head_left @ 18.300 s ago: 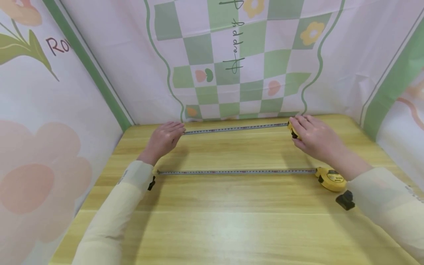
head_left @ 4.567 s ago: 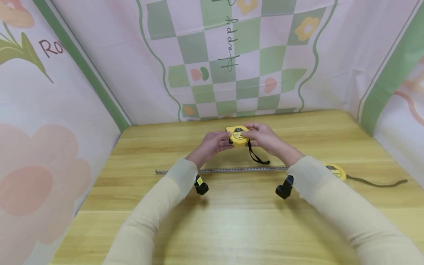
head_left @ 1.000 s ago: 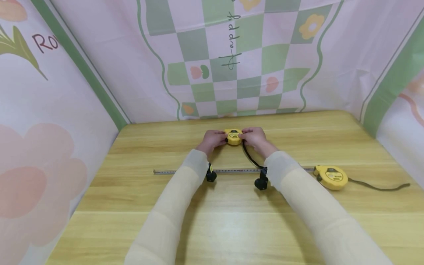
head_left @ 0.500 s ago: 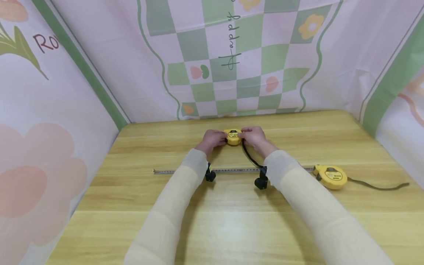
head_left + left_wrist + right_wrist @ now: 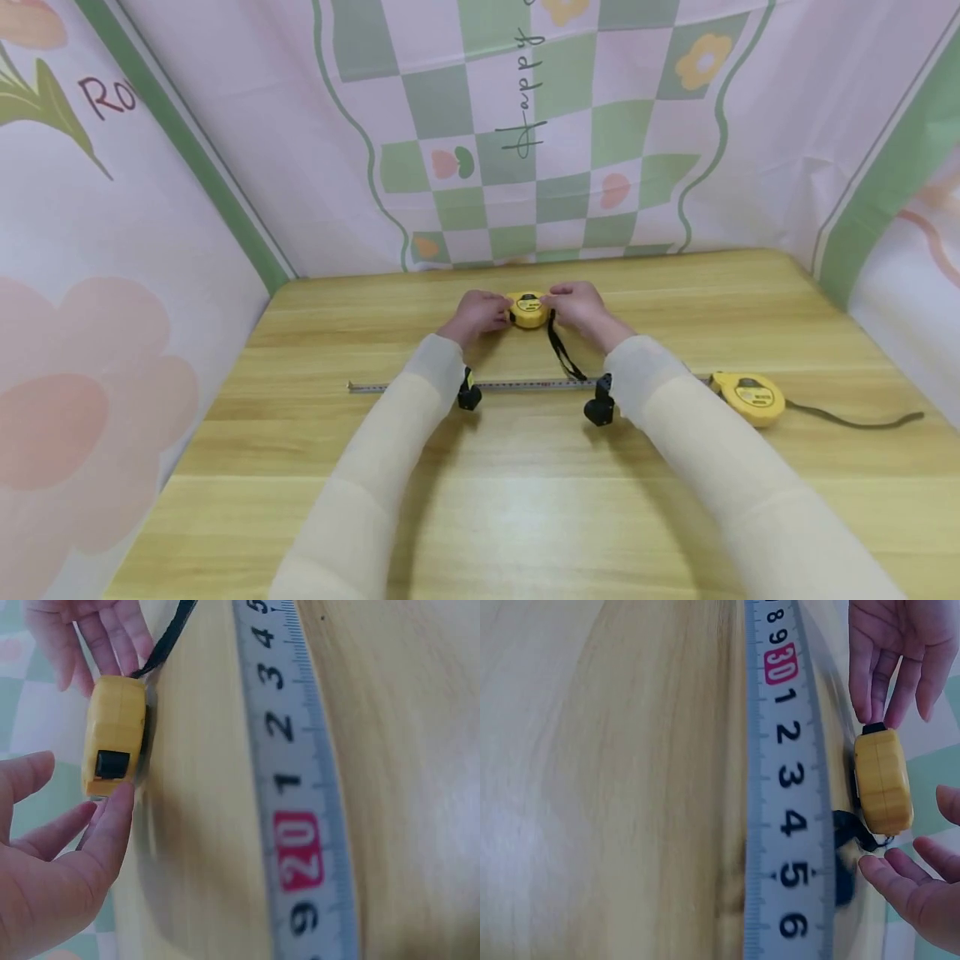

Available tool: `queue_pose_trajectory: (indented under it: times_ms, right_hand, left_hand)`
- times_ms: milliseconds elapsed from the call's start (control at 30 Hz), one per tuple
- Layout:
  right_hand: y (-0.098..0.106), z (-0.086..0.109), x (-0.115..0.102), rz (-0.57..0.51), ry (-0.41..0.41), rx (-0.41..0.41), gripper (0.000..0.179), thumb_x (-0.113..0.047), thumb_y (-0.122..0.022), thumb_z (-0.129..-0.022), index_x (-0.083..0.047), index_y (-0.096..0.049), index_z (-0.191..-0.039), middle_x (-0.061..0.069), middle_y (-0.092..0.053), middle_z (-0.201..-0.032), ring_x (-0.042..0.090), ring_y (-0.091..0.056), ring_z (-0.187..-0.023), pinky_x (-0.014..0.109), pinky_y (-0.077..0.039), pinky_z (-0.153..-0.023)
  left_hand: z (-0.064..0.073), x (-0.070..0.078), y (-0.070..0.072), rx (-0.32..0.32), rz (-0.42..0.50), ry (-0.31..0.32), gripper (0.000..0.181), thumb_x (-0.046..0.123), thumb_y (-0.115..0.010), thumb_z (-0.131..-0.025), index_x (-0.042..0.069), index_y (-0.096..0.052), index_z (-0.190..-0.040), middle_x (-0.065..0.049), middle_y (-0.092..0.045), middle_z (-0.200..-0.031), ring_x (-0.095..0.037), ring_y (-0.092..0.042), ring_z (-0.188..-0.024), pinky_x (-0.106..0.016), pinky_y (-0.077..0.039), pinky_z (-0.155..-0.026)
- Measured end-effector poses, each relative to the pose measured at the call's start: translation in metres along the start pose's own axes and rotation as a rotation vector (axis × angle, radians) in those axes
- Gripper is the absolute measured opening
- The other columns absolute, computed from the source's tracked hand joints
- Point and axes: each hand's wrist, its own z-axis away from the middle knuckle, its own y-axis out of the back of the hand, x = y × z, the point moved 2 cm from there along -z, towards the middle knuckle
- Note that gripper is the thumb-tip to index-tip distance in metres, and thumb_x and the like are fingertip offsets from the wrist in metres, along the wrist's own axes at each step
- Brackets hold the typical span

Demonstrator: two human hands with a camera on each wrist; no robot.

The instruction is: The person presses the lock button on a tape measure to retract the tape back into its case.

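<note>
Grip: relaxed on both sides, nothing clenched. Left hand (image 5: pixel 480 312) has loose fingers at the front end of the rear tape measure (image 5: pixel 528 310); right hand (image 5: pixel 581 304) has loose fingers at its strap end. Left looks to be touching the case. Right: can't tell if it's in contact or just beside.

Rear tape measure sits between the hands, toward the back of the wooden table (image 5: pixel 525 500), label up, near the patterned cloth (image 5: pixel 637 208). Can't confirm it's fully down on the wood. Black lock button (image 5: pixel 112 763) faces the left hand. Black wrist strap (image 5: pixel 564 350) trails from the other end toward the person, reaching about to the steel blade (image 5: pixel 525 385) lying across the table.

That blade belongs to the front tape measure (image 5: pixel 750 400), label up on the person's right, no hand on it. End hook (image 5: pixel 349 385) is at the far left; right sleeve (image 5: pixel 720 467) hides part of the run near the case. Wrist views read past red 20 (image 5: pixel 300 850) and red 30 (image 5: pixel 781 664). Total length out: not readable. Second strap (image 5: pixel 855 417) lies off to the right.

Status, my read: rear unit's blade is in, no length showing outside the case, so that one's about done. Letting go looks nearly complete. Left over: front unit, blade out, not wound in.
</note>
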Motion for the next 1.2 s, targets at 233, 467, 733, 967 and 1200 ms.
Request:
queue_pose_trajectory:
  times_ms: [233, 467, 733, 967, 1200]
  right_hand:
    - [0.01, 0.012, -0.01, 0.094, 0.024, -0.054, 0.055, -0.02, -0.056, -0.1, 0.004, -0.036, -0.146, 0.022, -0.044, -0.143, 0.036, -0.047, -0.126, 0.044, -0.047, -0.102]
    - [0.025, 0.027, -0.021, 0.362, 0.133, -0.056, 0.06, -0.027, -0.059, -0.098, 0.001, -0.037, -0.146, 0.025, -0.043, -0.143, 0.04, -0.044, -0.127, 0.05, -0.043, -0.104]
    - [0.041, 0.04, -0.019, 0.51, 0.263, -0.07, 0.06, -0.025, -0.06, -0.098, 0.006, -0.038, -0.144, 0.028, -0.043, -0.142, 0.042, -0.042, -0.128, 0.052, -0.039, -0.107]
    - [0.045, 0.057, -0.019, 0.682, 0.394, -0.065, 0.058, -0.021, -0.062, -0.097, 0.008, -0.04, -0.142, 0.028, -0.043, -0.142, 0.045, -0.04, -0.129, 0.057, -0.035, -0.108]
    - [0.052, 0.081, -0.013, 0.812, 0.525, -0.078, 0.062, -0.022, -0.064, -0.096, 0.006, -0.038, -0.144, 0.028, -0.04, -0.145, 0.046, -0.036, -0.132, 0.059, -0.029, -0.111]
  left_hand:
    - [0.011, 0.011, 0.011, -0.057, -0.146, -0.044, 0.047, 0.014, -0.062, -0.096, -0.009, -0.048, -0.135, -0.022, -0.059, -0.125, -0.032, -0.06, -0.112, -0.035, -0.053, -0.094]
    - [0.027, 0.02, 0.026, -0.047, -0.568, -0.247, 0.046, 0.027, -0.061, -0.097, -0.001, -0.055, -0.134, -0.015, -0.061, -0.127, -0.026, -0.059, -0.112, -0.033, -0.05, -0.096]
    - [0.043, 0.018, 0.044, -0.059, -0.685, -0.422, 0.041, 0.023, -0.062, -0.097, 0.002, -0.058, -0.132, -0.013, -0.061, -0.128, -0.022, -0.059, -0.11, -0.031, -0.051, -0.095]
    - [0.063, 0.014, 0.065, -0.075, -0.749, -0.537, 0.039, 0.021, -0.06, -0.098, 0.003, -0.058, -0.133, -0.011, -0.057, -0.135, -0.026, -0.056, -0.117, -0.037, -0.048, -0.1]
    - [0.083, 0.003, 0.086, -0.068, -0.901, -0.626, 0.043, 0.027, -0.058, -0.099, 0.004, -0.056, -0.135, -0.011, -0.053, -0.139, -0.027, -0.046, -0.13, -0.041, -0.035, -0.112]
